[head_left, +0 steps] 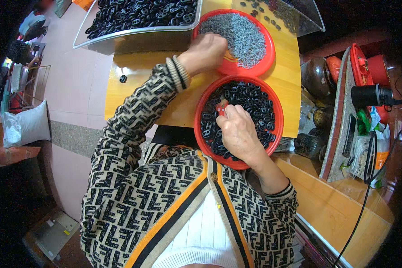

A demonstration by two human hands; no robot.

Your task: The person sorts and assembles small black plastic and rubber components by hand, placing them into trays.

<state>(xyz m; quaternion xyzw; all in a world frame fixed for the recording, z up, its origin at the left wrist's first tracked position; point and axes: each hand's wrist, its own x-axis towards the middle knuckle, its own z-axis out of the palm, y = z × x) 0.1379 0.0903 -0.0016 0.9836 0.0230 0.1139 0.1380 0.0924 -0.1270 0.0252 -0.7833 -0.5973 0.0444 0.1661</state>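
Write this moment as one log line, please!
left hand: at small grey pieces | right hand: over black pieces in lower red tray | both holds: unclear

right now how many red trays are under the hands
2: the far tray of grey pieces, under the left hand, and the near tray of black pieces, under the right hand.

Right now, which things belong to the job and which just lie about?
In use:
near red tray of black pieces, right hand inside
far red tray of grey pieces, left hand at its edge
bin of black pieces, probably

Lying about:
white sack
dark jar
black cylinder
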